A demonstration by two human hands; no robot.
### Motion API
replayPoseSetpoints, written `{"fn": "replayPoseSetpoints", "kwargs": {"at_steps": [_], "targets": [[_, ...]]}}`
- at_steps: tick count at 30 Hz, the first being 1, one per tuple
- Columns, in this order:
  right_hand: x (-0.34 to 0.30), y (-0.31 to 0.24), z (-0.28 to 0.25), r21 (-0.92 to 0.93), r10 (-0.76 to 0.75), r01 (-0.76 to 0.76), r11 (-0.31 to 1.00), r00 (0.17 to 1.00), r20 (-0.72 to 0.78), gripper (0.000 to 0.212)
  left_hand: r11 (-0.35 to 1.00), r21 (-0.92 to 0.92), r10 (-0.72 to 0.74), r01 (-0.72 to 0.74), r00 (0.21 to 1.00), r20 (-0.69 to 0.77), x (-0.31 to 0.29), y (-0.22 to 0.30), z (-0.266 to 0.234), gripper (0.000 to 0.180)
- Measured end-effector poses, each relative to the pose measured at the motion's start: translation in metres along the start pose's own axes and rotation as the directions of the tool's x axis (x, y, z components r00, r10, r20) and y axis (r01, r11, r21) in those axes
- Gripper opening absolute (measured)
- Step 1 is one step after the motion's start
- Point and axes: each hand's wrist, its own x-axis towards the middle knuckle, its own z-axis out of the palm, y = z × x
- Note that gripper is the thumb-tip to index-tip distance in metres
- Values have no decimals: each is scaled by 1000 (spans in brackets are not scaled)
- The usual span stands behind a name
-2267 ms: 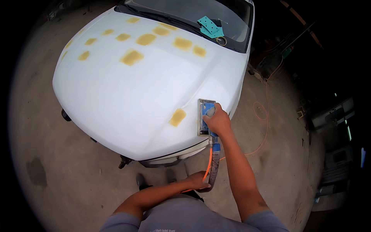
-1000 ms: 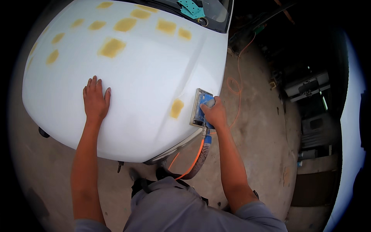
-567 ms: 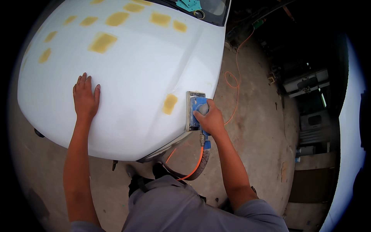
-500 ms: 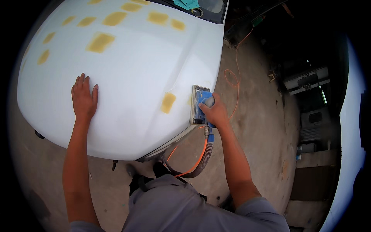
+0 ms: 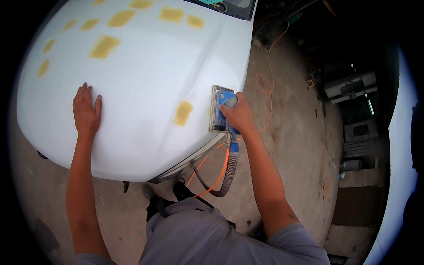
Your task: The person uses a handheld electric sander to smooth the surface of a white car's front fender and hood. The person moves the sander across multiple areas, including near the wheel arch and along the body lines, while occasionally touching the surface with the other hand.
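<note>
Resting flat on the white car hood (image 5: 141, 88), my left hand (image 5: 87, 110) holds nothing, its fingers stretched out. My right hand (image 5: 239, 114) is wrapped round the grey grip of a blue air sander (image 5: 224, 106). The sander's rectangular pad lies against the hood's right edge, just right of a yellow filler patch (image 5: 183, 113). From the sander's near end run an orange air line (image 5: 225, 163) and a ribbed dust hose (image 5: 230, 172). Several more yellow patches, including a larger one (image 5: 105, 47), are spread over the far half of the hood.
An orange hose (image 5: 271, 66) loops over the concrete floor (image 5: 300, 145) on the right. The windshield area (image 5: 238, 8) lies at the far end of the hood, with a turquoise sheet (image 5: 213, 1) on it. Grey and brown panels (image 5: 358, 205) stand along the right side.
The sander and my right hand have shifted slightly up along the hood's edge. The whole hood appears a little further left and up in view. My left hand stays flat on it.
</note>
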Motion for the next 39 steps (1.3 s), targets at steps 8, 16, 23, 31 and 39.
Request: {"fn": "replayPoseSetpoints", "kwargs": {"at_steps": [8,16,23,31,39], "targets": [[-10,-20,18,-117,9,-10,993,1000,-16,78,1000,-16,-19,19,1000,7,-1,1,-5,47],[31,-5,-5,-31,160,-159,987,986,38,89,993,-118,20,-22,1000,-24,3,-1,-3,42],[16,-27,-39,156,183,-248,956,921,343,83,689,-687,388,-233,919,77,-33,266,-79,70],[46,5,-34,174,-95,23,984,904,416,72,970,-242,126,2,849,513,17,409,-65,104],[56,125,-6,535,-245,1,845,890,385,71,1000,-29,13,3,861,508,35,435,-66,64]]}}
